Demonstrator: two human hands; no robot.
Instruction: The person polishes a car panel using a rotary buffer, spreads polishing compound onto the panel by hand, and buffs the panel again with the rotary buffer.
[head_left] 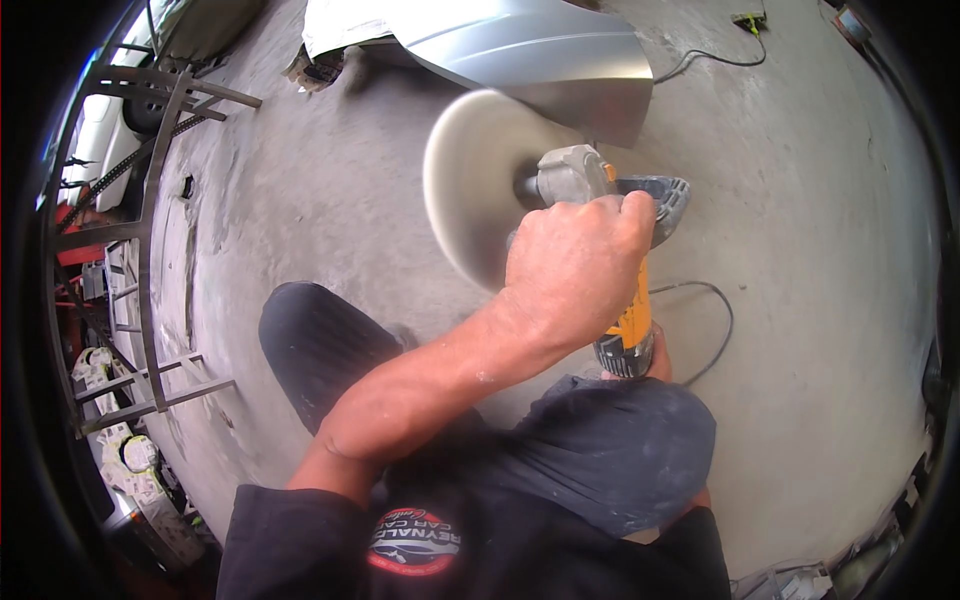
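Note:
A yellow and grey power polisher (632,315) is held above the floor over my bent right leg. My left hand (575,255) is closed at its front end, just behind the grey metal head; the grip itself is covered by the hand. Mostly hidden behind the tool and my knee, my right hand (660,355) wraps round its rear body. The large whitish round pad (480,170) on the spindle is blurred, as if spinning. Beyond the pad lies a silver car body panel (540,55); I cannot tell whether they touch.
A black cord (728,320) loops on the grey concrete floor (810,300) at right. Farther off lies another cord with a yellow-green end (748,20). A metal frame stand (150,230) is at left, with parts behind it. My left knee (310,320) is raised.

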